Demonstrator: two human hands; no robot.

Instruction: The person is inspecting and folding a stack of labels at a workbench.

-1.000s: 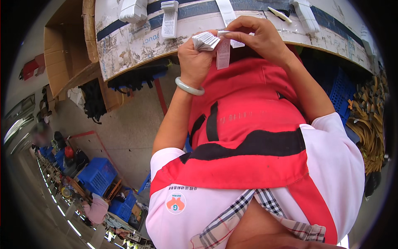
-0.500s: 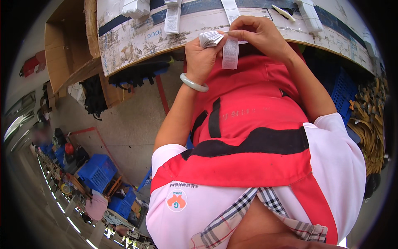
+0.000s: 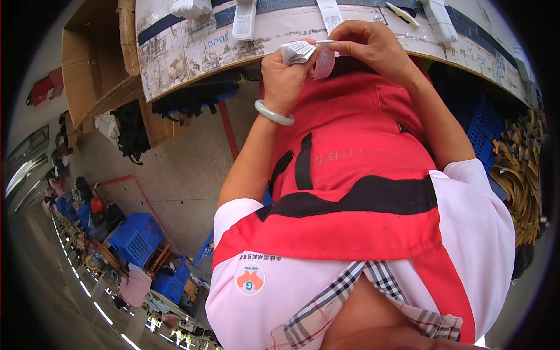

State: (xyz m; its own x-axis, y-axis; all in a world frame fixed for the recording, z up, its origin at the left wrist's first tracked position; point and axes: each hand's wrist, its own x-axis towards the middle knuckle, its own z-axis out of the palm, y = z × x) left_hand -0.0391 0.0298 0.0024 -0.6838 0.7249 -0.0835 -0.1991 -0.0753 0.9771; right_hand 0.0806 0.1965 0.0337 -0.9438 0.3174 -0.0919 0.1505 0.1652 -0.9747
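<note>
In my left hand [image 3: 283, 80] is a fanned stack of white labels [image 3: 296, 52], pinched between the fingers. My right hand [image 3: 376, 53] is closed, thumb against forefinger, on a thin white label [image 3: 325, 42] whose edge shows between the two hands. A printed, semi-transparent label tail [image 3: 324, 64] hangs below, in front of the red apron. Both hands are held together just over the near table edge. A pale bangle [image 3: 274, 114] circles my left wrist.
On the worn table [image 3: 181, 55] lie label stacks [image 3: 244, 22], another label stack [image 3: 438, 22], a printed label strip [image 3: 330, 16] and a slim white tool [image 3: 402, 13]. An open cardboard box [image 3: 96, 64] stands left. Blue crates [image 3: 483, 131] and brown strips [image 3: 516, 169] are at right.
The hanging label has swung and curled up toward the hands; before, it hung flat and longer. My right fingers have tilted, showing the label edge-on. The left hand keeps its stack.
</note>
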